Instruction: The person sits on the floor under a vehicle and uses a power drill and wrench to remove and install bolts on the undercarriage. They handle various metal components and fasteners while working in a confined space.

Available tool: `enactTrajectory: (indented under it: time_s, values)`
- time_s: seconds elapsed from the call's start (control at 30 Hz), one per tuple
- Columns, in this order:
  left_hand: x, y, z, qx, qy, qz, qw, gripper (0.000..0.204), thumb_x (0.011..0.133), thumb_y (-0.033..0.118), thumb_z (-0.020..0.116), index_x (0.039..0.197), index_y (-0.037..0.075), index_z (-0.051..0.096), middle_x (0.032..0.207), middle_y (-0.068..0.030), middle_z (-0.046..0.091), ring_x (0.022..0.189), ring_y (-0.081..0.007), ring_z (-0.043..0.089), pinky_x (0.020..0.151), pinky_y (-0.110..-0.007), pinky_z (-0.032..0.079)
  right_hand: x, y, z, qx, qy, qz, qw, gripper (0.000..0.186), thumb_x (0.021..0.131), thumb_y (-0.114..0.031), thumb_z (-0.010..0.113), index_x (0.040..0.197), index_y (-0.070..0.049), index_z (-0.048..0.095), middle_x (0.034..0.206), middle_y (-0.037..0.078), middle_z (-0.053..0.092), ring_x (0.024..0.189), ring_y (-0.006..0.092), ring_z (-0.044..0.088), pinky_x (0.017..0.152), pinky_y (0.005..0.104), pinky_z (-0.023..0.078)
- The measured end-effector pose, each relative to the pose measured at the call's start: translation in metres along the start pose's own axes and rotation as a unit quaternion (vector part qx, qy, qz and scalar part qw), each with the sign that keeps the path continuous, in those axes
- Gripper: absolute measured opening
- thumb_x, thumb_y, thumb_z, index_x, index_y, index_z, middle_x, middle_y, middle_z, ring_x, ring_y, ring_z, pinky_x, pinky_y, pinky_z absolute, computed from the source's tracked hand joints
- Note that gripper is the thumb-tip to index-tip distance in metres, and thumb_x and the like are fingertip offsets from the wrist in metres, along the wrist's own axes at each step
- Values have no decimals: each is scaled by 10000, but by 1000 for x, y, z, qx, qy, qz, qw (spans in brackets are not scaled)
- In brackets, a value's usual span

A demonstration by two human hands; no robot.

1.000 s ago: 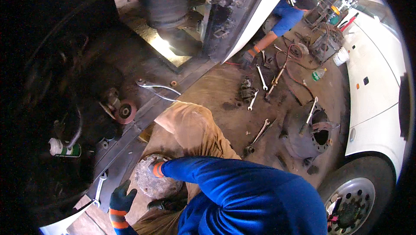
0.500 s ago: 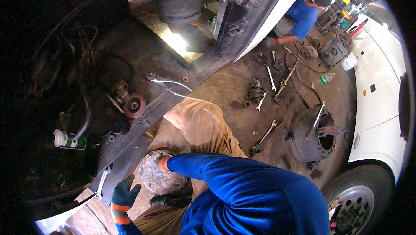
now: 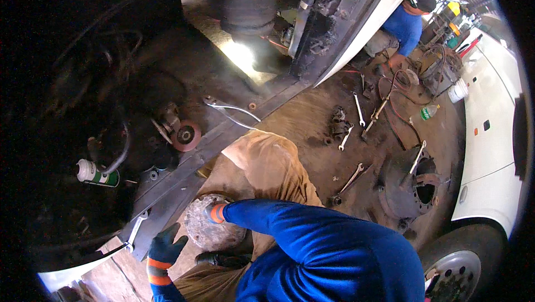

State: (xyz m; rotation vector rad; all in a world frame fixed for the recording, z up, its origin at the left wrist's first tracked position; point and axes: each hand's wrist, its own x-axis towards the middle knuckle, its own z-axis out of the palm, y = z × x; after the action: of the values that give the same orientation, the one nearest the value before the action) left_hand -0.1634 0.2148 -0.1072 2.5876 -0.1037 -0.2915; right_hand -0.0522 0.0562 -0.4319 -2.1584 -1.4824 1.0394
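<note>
A round, pitted metal piece, pale grey with rust, stands between my legs. My right hand, in a glove with an orange-banded cuff, is against its upper part; the fingers are hidden. Just left of the piece, apart from it, my left hand wears a dark glove and holds nothing, its thumb standing away from the fingers. Beside that hand a wrench lies on a dark metal beam. Long-handled pliers rest farther up the beam.
An angle grinder and a spray can are at left. Several wrenches, a brake drum-like part and a red hose lie on the floor at right. Another person crouches at the far right, near a white vehicle.
The whole view has shifted slightly, so the scene sits farther right. My hands keep nearly the same places beside and on the metal piece. The other person's arm has moved.
</note>
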Motion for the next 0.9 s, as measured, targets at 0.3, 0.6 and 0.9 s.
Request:
enactTrajectory:
  time_s: [0.3,0.6,0.9]
  values:
    - [-3,-13,9,-26,18,-7,999,472,821,306,735,1152,-18,645,1149,-233,649,1052,-367,638,924,-385,504,11,-5,-3,-68,-65,6,996,520,936,-221,410,1446,-130,444,1495,48,424,1393,205,366,1164,354,215]
    - [4,-3,2,-14,0,-3,1000,464,830,304,722,1153,-21,644,1161,-228,646,1070,-361,629,934,-388,497,-16,-25,-43,-70,-91,40,993,576,860,-203,503,1431,-131,470,1479,34,449,1382,219,388,1157,387,239]
    - [-31,-17,13,14,41,-36,998,465,838,339,709,1159,7,652,1120,-213,665,1034,-367,634,913,-409,499,29,-28,-10,-62,-73,-29,995,430,845,-235,569,1253,-100,579,1267,115,561,1193,291,511,1022,415,365]
